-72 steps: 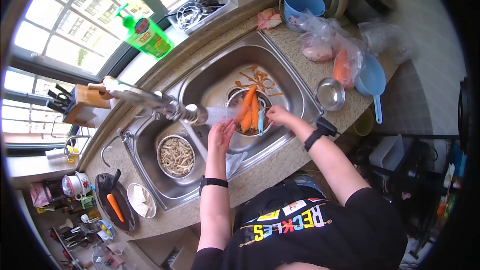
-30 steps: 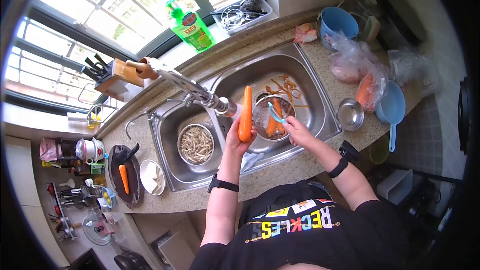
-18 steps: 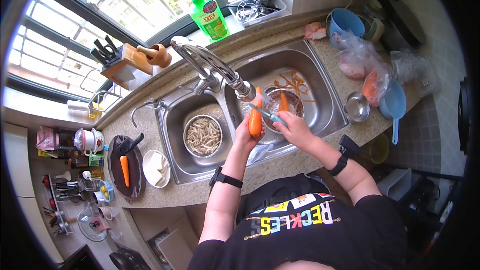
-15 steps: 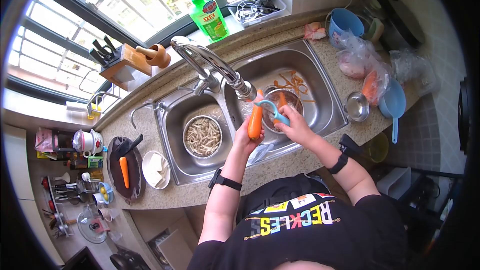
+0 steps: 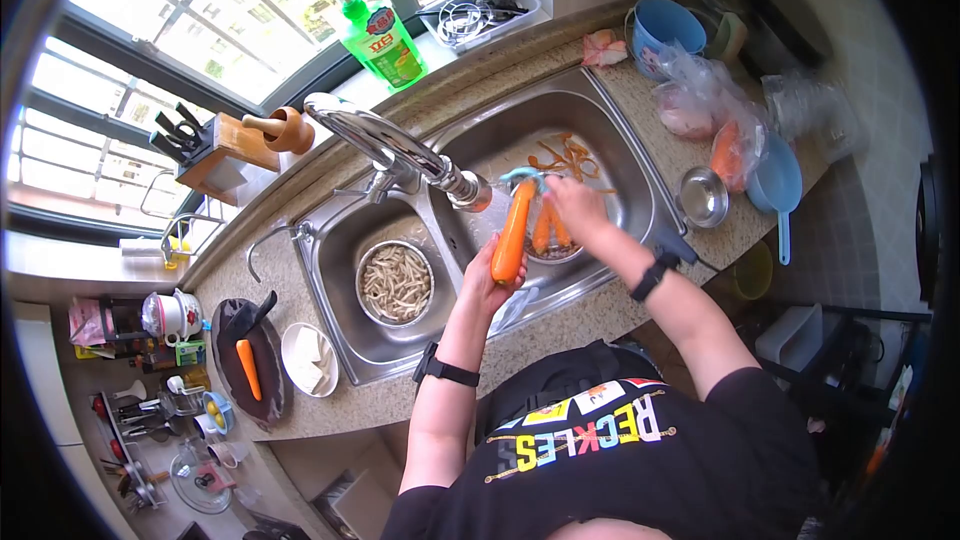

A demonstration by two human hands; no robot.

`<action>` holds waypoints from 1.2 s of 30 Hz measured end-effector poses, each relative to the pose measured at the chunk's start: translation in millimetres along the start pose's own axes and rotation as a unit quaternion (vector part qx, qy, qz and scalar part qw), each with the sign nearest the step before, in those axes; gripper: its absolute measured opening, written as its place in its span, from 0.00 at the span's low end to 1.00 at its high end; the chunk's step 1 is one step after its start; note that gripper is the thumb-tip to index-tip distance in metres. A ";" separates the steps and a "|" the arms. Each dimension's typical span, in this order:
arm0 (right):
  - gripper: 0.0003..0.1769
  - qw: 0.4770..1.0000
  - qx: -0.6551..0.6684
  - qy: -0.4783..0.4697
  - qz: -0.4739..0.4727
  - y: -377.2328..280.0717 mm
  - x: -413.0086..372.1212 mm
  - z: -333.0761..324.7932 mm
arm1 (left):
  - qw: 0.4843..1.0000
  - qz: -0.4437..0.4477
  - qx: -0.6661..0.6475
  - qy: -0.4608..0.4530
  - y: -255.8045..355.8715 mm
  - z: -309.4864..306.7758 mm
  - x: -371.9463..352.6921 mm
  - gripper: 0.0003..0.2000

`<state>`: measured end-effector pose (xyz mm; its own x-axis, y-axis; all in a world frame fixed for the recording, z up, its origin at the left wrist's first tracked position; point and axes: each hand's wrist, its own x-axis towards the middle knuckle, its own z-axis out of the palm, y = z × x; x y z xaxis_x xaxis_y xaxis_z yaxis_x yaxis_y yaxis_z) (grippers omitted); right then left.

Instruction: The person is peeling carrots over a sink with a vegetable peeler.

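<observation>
My left hand [image 5: 490,268] is wrapped round the lower end of a peeled-looking orange carrot [image 5: 513,236], held slanting over the right sink basin [image 5: 622,130]. My right hand [image 5: 577,206] grips a light blue peeler [image 5: 520,174], its head right at the far tip of that carrot. Under my right hand, more carrots [image 5: 543,228] rest in a metal bowl whose rim is mostly hidden. Orange peelings [image 5: 572,156] lie on the basin floor behind it. The chrome faucet [image 5: 450,180] hangs just left of the carrot's tip.
In the left basin stands a metal bowl [image 5: 431,283] of pale strips. Left of the sink are a white bowl [image 5: 290,360] with white pieces and a dark board [image 5: 230,380] bearing a knife and a carrot [image 5: 248,368]. A small metal bowl [image 5: 703,197] sits on the right counter.
My right hand and the peeler have moved away from me along the carrot, up to its far tip. More carrots now show in the bowl. The whole view has shifted slightly.
</observation>
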<state>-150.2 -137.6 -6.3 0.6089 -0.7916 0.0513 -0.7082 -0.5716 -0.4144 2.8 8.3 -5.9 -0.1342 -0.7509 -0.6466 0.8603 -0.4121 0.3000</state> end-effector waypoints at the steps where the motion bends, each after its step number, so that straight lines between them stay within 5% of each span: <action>1: 0.09 0.997 -0.044 -0.049 0.048 17.1 10.1 11.1 | 1.000 -0.002 0.002 0.000 -1.9 0.7 -2.5 0.22; 3: 0.13 0.993 0.019 -0.115 0.038 51.3 8.5 47.6 | 0.997 -0.004 -0.034 -0.068 -0.3 5.9 -9.8 0.23; 5: 0.17 0.980 0.077 -0.182 0.024 54.2 8.3 50.2 | 0.999 0.009 -0.027 -0.037 4.5 9.3 -8.3 0.22; 6: 0.20 0.898 0.331 -0.233 0.170 39.2 8.1 38.5 | 0.999 0.032 0.003 -0.016 5.9 8.6 -5.9 0.22; 7: 0.23 0.730 0.554 -0.264 0.301 20.8 6.0 27.3 | 0.998 0.055 0.033 0.007 7.1 6.1 -4.5 0.21; 10: 0.18 0.535 0.756 -0.256 0.278 -22.2 5.0 19.8 | 0.990 0.075 0.116 0.000 14.2 1.2 4.3 0.19; 13: 0.13 0.555 0.732 -0.217 0.328 -45.9 22.3 35.0 | 0.977 0.089 0.193 0.025 29.9 -5.7 3.4 0.17; 16: 0.09 0.601 0.702 -0.201 0.325 -59.1 27.5 42.5 | 0.940 0.205 0.211 0.171 60.7 -40.4 3.3 0.13; 17: 0.09 0.633 0.680 -0.192 0.316 -60.5 28.0 43.8 | 0.925 0.265 0.183 0.202 77.4 -52.7 -0.5 0.14; 21: 0.12 0.624 0.686 -0.164 0.336 -49.0 24.0 37.1 | 0.833 0.412 0.126 0.347 152.4 -99.6 -1.9 0.26; 24: 0.13 0.641 0.670 -0.171 0.333 -46.8 24.5 28.8 | 0.834 0.485 0.134 0.226 185.8 -76.3 -7.9 0.36; 32: 0.15 0.672 0.643 -0.168 0.327 -53.2 28.8 20.1 | 0.771 0.505 0.280 0.269 165.5 -65.7 -11.1 0.35; 36: 0.14 0.688 0.651 -0.126 0.294 -57.0 28.0 10.9 | 0.862 0.334 0.296 0.243 71.0 -36.3 -8.8 0.33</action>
<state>-88.9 -124.8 8.9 0.5130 -0.6472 -0.5639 -0.0370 0.6396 -0.7678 83.0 4.4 -4.4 0.6383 -0.6774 -0.3656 0.2458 -0.2707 0.9308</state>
